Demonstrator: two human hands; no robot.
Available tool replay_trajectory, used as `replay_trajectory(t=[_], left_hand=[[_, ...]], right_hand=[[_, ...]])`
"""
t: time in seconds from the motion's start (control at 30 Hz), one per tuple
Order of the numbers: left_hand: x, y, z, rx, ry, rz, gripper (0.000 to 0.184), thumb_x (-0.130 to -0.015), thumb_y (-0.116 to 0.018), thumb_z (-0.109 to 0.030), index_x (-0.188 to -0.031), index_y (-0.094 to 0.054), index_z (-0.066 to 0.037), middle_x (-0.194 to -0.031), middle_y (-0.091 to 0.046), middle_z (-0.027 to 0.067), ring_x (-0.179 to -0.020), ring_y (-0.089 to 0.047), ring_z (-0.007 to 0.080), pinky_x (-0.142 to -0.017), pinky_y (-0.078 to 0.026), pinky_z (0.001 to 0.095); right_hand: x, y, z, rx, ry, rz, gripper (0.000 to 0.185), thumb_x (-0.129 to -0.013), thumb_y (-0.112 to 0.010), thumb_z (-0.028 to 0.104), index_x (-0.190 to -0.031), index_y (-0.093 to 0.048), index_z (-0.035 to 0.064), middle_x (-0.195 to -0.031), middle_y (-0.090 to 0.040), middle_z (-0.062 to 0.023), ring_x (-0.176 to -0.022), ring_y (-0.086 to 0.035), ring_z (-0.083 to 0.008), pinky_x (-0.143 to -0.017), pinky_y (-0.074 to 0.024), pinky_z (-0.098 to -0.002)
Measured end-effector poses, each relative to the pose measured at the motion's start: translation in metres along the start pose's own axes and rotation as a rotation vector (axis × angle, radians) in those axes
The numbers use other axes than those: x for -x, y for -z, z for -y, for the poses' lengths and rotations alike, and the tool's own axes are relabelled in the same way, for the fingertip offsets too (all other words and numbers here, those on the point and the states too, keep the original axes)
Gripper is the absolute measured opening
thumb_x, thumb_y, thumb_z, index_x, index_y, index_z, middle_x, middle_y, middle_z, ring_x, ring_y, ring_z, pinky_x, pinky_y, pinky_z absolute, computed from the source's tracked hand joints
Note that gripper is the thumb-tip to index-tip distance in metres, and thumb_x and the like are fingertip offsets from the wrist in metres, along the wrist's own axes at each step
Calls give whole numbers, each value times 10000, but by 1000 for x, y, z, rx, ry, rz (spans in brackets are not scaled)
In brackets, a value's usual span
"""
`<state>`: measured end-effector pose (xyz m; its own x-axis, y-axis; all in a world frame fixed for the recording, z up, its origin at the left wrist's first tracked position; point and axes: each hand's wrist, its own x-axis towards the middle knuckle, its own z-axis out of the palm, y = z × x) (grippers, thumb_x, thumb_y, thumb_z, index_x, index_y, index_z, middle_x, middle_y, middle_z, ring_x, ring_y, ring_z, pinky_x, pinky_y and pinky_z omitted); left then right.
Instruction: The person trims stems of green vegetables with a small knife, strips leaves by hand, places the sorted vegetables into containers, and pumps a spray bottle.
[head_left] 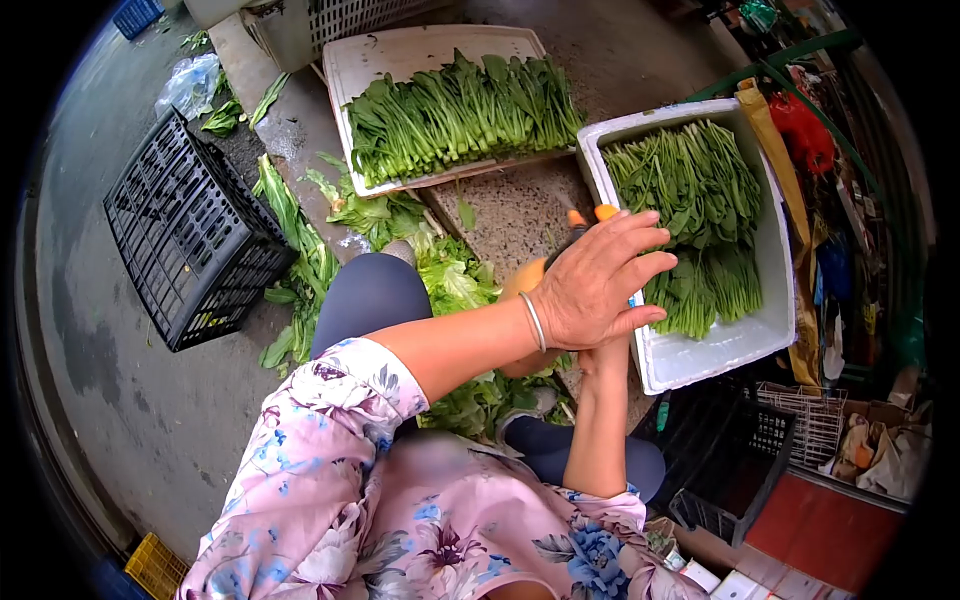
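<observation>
My left hand (pixel 600 285), with a bangle at the wrist, reaches across toward the right, palm down and fingers stretched apart, holding nothing that I can see. It hovers by the near left rim of a white foam box (pixel 690 372). My right hand (pixel 604 357) is beneath it; only the wrist and a bit of the hand show, and its fingers are hidden. Small orange tips (pixel 606 212) poke out beyond my left hand; I cannot make out what they belong to. Inside the foam box lie bunched leafy greens (pixel 690 185), in two layered rows.
A white foam tray (pixel 430 42) at the back bears a long row of leafy greens (pixel 465 115). Loose trimmed leaves (pixel 455 275) litter the floor around my legs. A black crate (pixel 190 235) stands at left, another black crate (pixel 735 470) at lower right.
</observation>
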<state>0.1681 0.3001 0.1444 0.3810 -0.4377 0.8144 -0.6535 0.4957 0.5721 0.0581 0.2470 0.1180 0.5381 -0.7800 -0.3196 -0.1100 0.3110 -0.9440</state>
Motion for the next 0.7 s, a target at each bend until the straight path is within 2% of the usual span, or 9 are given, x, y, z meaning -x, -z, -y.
replay_trajectory(t=[0.13, 0.2, 0.27, 0.4, 0.47, 0.5, 0.6, 0.67, 0.7], left_hand=[[0, -6, -1, -8, -5, 10, 476, -723, -660, -262, -1100, -469, -45, -1160, -441, 143, -1141, -402, 343, -943, -344, 445], [1, -9, -1, -8, 1, 31, 472, -724, -660, -261, -1098, -471, -44, -1157, -446, 144, -1139, -405, 341, -944, -345, 443], [0, -9, -2, -16, 2, 36, 472, -719, -664, -257, -1094, -472, -44, -1157, -447, 145, -1137, -408, 340, -945, -346, 440], [0, -9, -3, -15, 15, 44, 480, -701, -678, -239, -1090, -474, -45, -1160, -448, 150, -1133, -417, 336, -946, -350, 430], [-2, -9, -4, -19, 18, 43, 483, -697, -680, -232, -1090, -472, -44, -1156, -450, 151, -1131, -417, 338, -946, -350, 432], [-2, -8, -4, -25, 21, 46, 486, -693, -683, -225, -1091, -470, -44, -1151, -451, 152, -1130, -417, 340, -945, -350, 434], [-3, -5, -5, -26, 26, 52, 488, -697, -678, -228, -1096, -467, -43, -1148, -452, 153, -1131, -413, 346, -947, -348, 440], [-2, -8, -2, -16, 23, 38, 486, -700, -675, -234, -1096, -467, -43, -1148, -452, 153, -1132, -412, 348, -949, -346, 442], [-2, -7, -1, -8, 32, 30, 485, -704, -672, -240, -1097, -467, -42, -1148, -451, 153, -1134, -410, 349, -951, -344, 444]], right_hand=[[3, 3, 13, 43, -45, -14, 432, -906, -434, 248, -1268, -343, 31, -1202, -437, -71, -1051, -475, -170, -886, -401, -301], [7, -1, 11, 129, 32, -8, 448, -906, -437, 250, -1282, -337, 28, -1193, -445, -78, -1082, -447, -164, -895, -390, -298], [2, -2, 6, -14, 150, -127, 325, -867, -510, 288, -965, -570, -16, -852, -582, -56, -778, -550, -115, -637, -445, -274], [5, -9, 16, -30, 55, -136, 331, -867, -508, 281, -999, -553, -20, -888, -574, -50, -782, -544, -111, -647, -446, -274], [4, -4, 5, 57, 187, -61, 361, -866, -509, 288, -1043, -525, -27, -916, -554, -42, -782, -538, -110, -649, -445, -269], [3, -3, 5, 55, 185, -59, 361, -866, -509, 288, -1043, -525, -27, -916, -554, -42, -782, -538, -110, -649, -445, -269], [-1, 2, 9, 132, 133, -53, 365, -896, -442, 274, -1161, -435, 23, -1003, -507, -49, -787, -529, -97, -557, -445, -208], [-3, 2, 1, 217, 190, -36, 344, -901, -428, 259, -1160, -438, 32, -1023, -511, -63, -841, -531, -118, -642, -459, -236], [-7, 2, 3, 218, 194, -30, 344, -901, -428, 259, -1160, -438, 32, -1023, -511, -63, -841, -531, -118, -642, -459, -236]])
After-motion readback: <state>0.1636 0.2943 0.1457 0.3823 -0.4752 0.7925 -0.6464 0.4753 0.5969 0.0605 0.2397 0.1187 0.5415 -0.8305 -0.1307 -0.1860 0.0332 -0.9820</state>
